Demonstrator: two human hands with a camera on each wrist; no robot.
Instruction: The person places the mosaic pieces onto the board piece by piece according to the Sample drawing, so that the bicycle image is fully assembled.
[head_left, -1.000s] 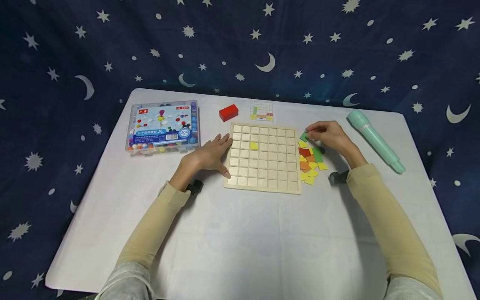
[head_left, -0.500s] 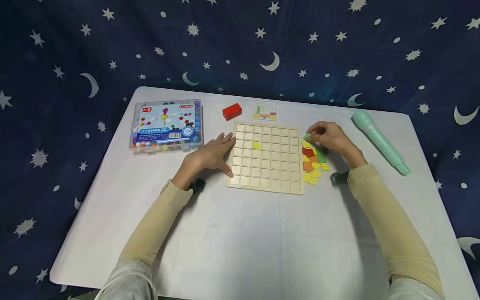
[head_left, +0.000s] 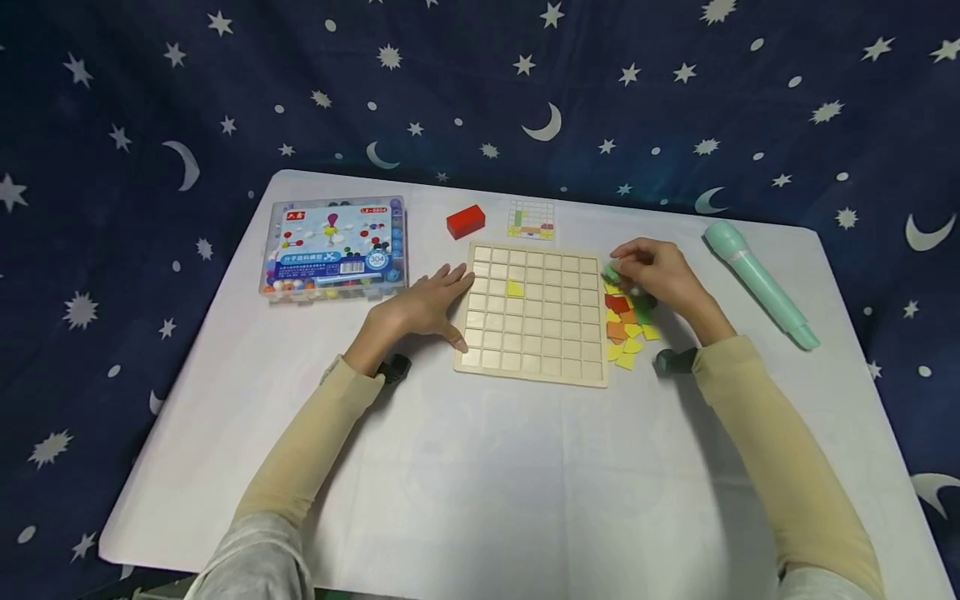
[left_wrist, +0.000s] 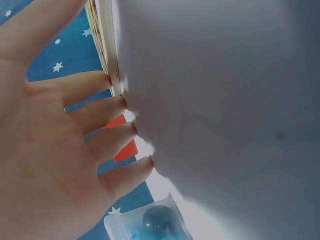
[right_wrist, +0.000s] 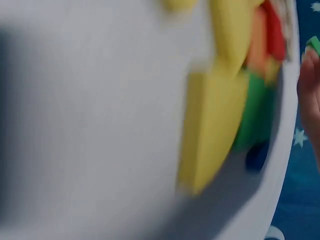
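A wooden grid board (head_left: 537,340) lies flat at the table's middle, with one yellow piece (head_left: 515,288) in a cell of its upper left part. My left hand (head_left: 422,310) touches the board's left edge, its fingers spread and fairly straight, as the left wrist view also shows. Just off the board's right edge, my right hand (head_left: 660,271) pinches a small green piece (right_wrist: 314,45) between thumb and fingertips. Below that hand lies a loose pile of yellow, red, orange and green flat pieces, among them an orange piece (head_left: 616,331). The hand partly covers the pile's far end.
A printed pattern card (head_left: 532,220) and a red block (head_left: 466,222) lie behind the board. At the back left sits a clear plastic box (head_left: 333,250) of coloured balls. A mint-green microphone-shaped object (head_left: 761,283) lies to the right. A starry cloth hangs behind the white table.
The green piece at my right fingertips has lifted slightly off the pile and turned. My left hand stays at the board's edge. The head view has shifted a little.
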